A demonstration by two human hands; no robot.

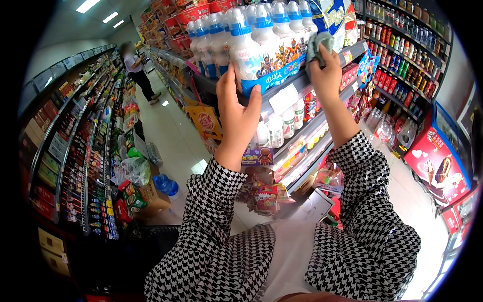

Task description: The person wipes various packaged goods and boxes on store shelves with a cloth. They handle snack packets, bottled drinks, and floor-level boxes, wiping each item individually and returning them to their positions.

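My left hand (pixel 237 109) grips the near left corner of a pack of white drink bottles (pixel 260 49) with blue caps. Its thumb lies along the low front and its fingers are on the side. The pack stands on the top shelf (pixel 277 90) of a store rack, with a blue printed band around its base. In my right hand (pixel 327 73) is a bunched grey-green cloth (pixel 320 43), at the pack's right end, close to the shelf edge. A blue and white bag (pixel 332 17) stands behind the cloth.
Red instant noodle tubs (pixel 192 15) are stacked behind the bottles. White bottles (pixel 281 130) fill the shelf below. Hanging snack bags (pixel 266 200) jut out near my body. A person (pixel 134 70) stands in the left aisle, past a blue water jug (pixel 165 185). An ice-cream freezer (pixel 437 158) is at right.
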